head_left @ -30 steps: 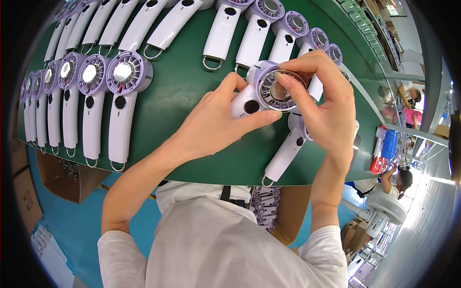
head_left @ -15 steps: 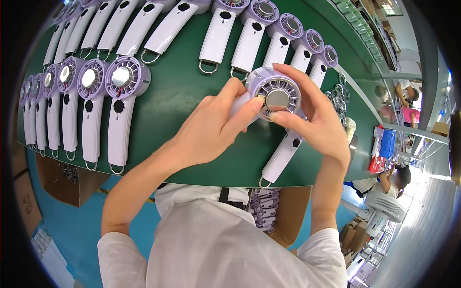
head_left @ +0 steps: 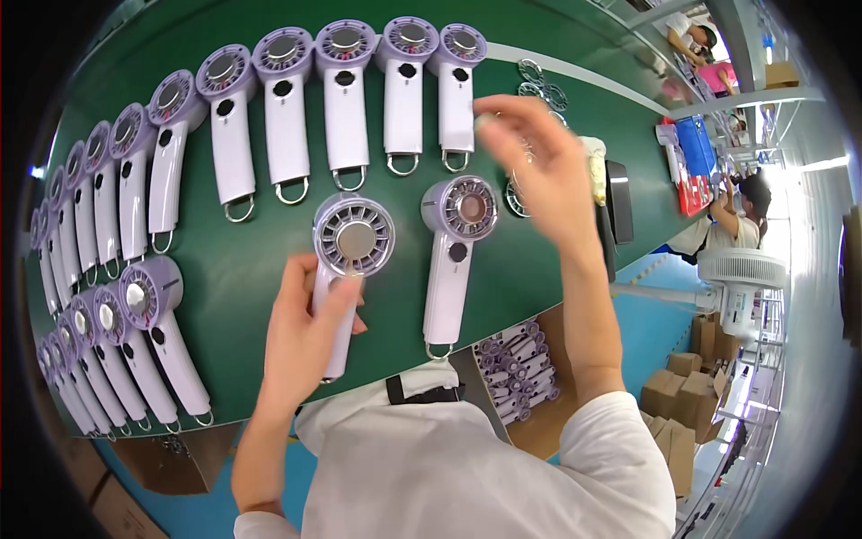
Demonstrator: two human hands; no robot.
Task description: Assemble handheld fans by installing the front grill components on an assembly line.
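My left hand (head_left: 305, 323) is closed round the white handle of a handheld fan (head_left: 355, 235), near the table's front edge. The fan has a lilac round head with a silver disc in its centre, and its head points away from me. My right hand (head_left: 543, 175) is raised over the right part of the table, holding nothing that I can see. Its fingers are slightly blurred and look apart. Several loose silver rings (head_left: 532, 72) lie behind and below it. Between my hands, a second handheld fan (head_left: 446, 278) lies on the table with a brownish centre.
Rows of similar fans (head_left: 287, 135) line the back and left of the green table (head_left: 251, 296). A dark flat object (head_left: 620, 202) and a pale yellow cloth-like item (head_left: 593, 166) lie at right. Below stands a carton of fans (head_left: 516, 368). Co-workers sit beyond.
My right hand has let go of the fan and moved away to the right. My left hand now holds that fan alone by its handle, lower and nearer me. The whole view has shifted.
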